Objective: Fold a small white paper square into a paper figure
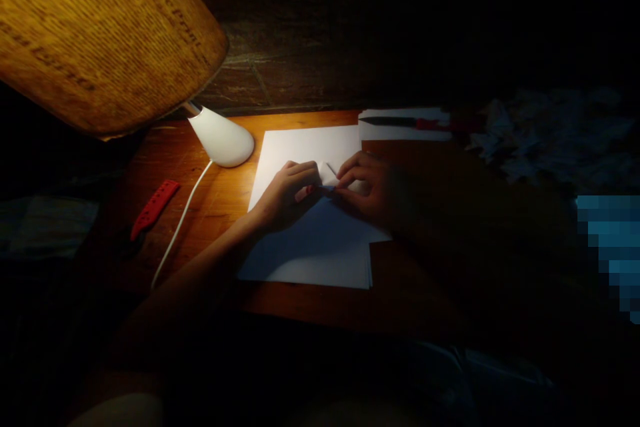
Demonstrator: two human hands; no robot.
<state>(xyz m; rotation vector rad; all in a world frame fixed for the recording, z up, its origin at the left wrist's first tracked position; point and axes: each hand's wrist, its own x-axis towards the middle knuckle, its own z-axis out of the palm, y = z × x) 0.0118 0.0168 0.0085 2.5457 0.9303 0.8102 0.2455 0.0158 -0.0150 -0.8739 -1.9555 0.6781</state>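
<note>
Between my two hands is a small folded piece of white paper, held just above a stack of white sheets. My left hand grips its left side with curled fingers. From the right, my right hand pinches the other side between thumb and fingers. The hands cast a shadow over the lower half of the sheets. Where exactly the fingertips meet the folded paper is partly hidden and dim.
A lamp with a white base and a woven shade stands at left, its white cord trailing forward. Near it lies a red strap-like object. A knife rests on small paper. Crumpled or folded papers pile at right.
</note>
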